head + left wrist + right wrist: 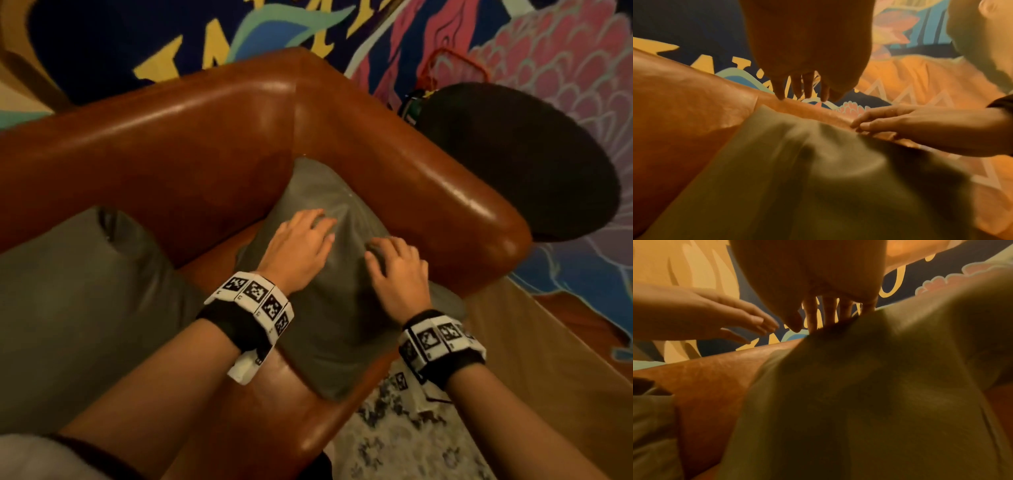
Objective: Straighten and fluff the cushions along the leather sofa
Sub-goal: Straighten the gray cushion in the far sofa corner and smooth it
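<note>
Left hand [298, 247]: fingers [317, 219] spread and nearly straight, lying palm-down on the upper face of the grey cushion [329, 308]; nothing is gripped. Right hand [399, 274]: fingers [378, 248] loosely bent, tips pressing into the same cushion just beside the left hand, at its 4 o'clock; they press rather than grip. The cushion leans in the corner of the brown leather sofa [205, 137], its top corner pointing to 12 o'clock. A second grey cushion [75, 308] lies at 9 o'clock on the seat; two cushions are visible in all. Each wrist carries a band [253, 305] of black-and-white square markers. The wall mural [191, 44] at 12 o'clock bears yellow lettering, too cropped to read. A dark round object [520, 164] stands at 2 o'clock beyond the armrest.
</note>
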A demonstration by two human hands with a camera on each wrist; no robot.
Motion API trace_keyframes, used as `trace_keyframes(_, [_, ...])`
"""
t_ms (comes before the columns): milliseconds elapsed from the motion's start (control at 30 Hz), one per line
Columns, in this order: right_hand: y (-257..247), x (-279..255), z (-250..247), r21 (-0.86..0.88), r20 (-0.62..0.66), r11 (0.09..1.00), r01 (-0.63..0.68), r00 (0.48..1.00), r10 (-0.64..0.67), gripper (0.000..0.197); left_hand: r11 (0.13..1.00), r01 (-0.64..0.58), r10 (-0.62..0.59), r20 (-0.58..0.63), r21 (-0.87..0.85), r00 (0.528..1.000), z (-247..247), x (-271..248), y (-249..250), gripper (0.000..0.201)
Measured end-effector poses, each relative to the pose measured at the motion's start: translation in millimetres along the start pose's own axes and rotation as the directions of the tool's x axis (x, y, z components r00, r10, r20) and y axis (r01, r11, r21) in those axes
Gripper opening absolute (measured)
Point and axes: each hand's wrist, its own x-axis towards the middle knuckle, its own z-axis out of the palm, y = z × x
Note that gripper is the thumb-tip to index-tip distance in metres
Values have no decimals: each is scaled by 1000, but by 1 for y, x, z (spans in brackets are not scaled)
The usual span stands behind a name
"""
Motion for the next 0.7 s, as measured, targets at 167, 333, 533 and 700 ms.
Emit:
trace_keyframes(167, [29, 13, 20, -109, 185, 994, -3, 983, 23, 61, 971, -144, 87, 277, 192, 957, 41, 58, 7, 52])
trace_keyframes(333, [75, 1, 26, -269, 228, 963, -10, 971, 74, 65, 882, -140, 41, 224, 449, 974, 66, 78, -34, 62])
trace_keyframes(533, [129, -14, 21, -145, 253, 936, -320, 903, 348, 66, 914, 325, -363, 133, 241, 922, 44, 119, -83, 70])
trace_keyframes(700, [111, -23, 18, 386, 156, 621, -682, 712, 685, 93, 683, 592, -593, 147, -428, 791, 25, 142, -91, 88])
